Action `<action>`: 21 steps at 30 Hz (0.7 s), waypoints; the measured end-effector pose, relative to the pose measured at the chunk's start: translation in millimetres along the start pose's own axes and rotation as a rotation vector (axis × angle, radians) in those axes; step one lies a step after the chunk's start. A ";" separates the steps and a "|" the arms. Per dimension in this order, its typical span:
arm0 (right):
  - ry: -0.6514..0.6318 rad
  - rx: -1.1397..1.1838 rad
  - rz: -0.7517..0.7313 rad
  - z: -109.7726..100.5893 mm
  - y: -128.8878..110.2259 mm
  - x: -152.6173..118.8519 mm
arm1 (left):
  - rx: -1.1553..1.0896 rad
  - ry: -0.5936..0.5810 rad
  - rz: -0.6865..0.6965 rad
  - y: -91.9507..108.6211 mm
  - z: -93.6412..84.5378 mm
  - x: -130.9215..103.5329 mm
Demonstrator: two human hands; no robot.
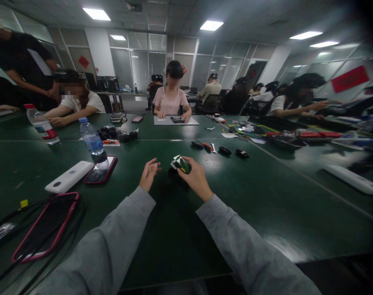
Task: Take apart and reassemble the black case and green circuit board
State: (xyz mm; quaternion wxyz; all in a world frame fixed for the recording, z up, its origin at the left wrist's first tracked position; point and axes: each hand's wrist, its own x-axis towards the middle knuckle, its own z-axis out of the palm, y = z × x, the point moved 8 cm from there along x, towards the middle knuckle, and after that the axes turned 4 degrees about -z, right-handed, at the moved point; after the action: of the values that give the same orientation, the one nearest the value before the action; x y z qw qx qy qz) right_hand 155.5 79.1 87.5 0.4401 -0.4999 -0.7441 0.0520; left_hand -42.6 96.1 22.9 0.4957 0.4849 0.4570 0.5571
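Observation:
My right hand (195, 176) grips a small green and white packet (180, 164) with shiny, crumpled-looking sides, held just above the dark green table (174, 229). What the packet contains cannot be made out. To its left, my left hand (150, 174) is raised with its fingers apart and nothing in it. A gap separates that hand from the packet. Beyond my right hand lie a small wrench (213, 148), an orange and black tool (207, 147) and black oblong pieces (224, 150).
At left are water bottles (91, 137), a white power bank (70, 176), a phone (100, 169), a pink-edged phone (48, 229) and black cables (77, 223). A person (171, 98) sits opposite at a white board (191, 121). Tools and scraps (284, 137) clutter the right side.

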 end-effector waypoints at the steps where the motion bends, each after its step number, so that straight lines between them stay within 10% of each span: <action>1: -0.015 -0.050 -0.015 2.9 -0.8 -1.1 | 0.007 -0.008 -0.005 -2.4 -0.2 0.8; 21: -0.230 -0.088 -0.175 22.3 -0.6 -14.2 | 0.022 -0.068 -0.077 -1.9 9.2 -3.7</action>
State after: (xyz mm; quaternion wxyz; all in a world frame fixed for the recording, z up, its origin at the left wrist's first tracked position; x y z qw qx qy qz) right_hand 140.9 75.7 65.7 0.3322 -0.4425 -0.8321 0.0376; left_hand -33.0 92.9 21.7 0.5264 0.4912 0.4643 0.5158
